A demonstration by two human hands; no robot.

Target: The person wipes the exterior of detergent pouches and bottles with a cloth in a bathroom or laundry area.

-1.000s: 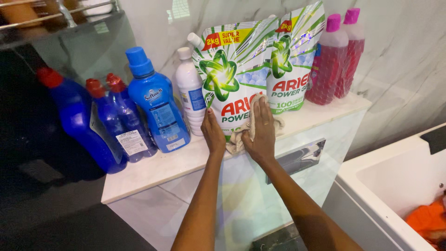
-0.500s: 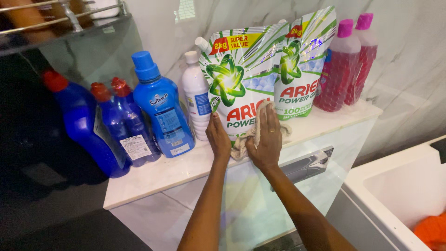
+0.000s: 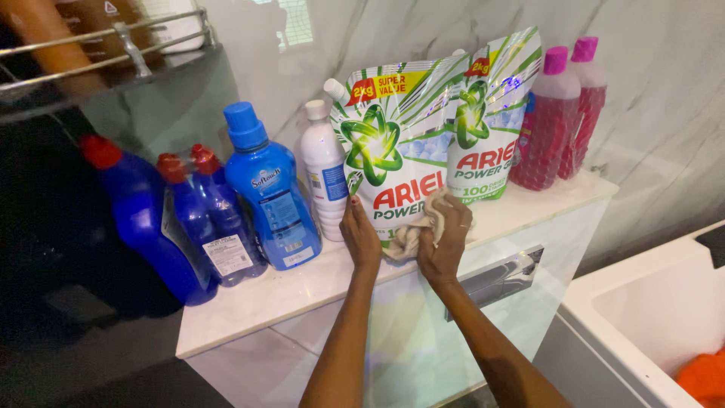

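Observation:
Two green and white detergent pouches stand on a white marble ledge (image 3: 257, 298). My left hand (image 3: 359, 236) rests against the lower left edge of the front pouch (image 3: 393, 143), fingers up along its side. My right hand (image 3: 444, 238) is closed on a beige cloth (image 3: 408, 238), pressing it against the pouch's lower front. The second pouch (image 3: 487, 113) leans just behind and to the right.
Left of the pouches stand a white bottle (image 3: 325, 170), a blue bottle with a blue cap (image 3: 264, 189) and three blue red-capped bottles (image 3: 189, 219). Two pink bottles (image 3: 555, 113) stand at the right. A white tub (image 3: 649, 310) with orange cloth (image 3: 698, 378) sits lower right.
My right hand has gone from flat on the cloth to bunching it with curled fingers, lower on the pouch. The view has shifted slightly.

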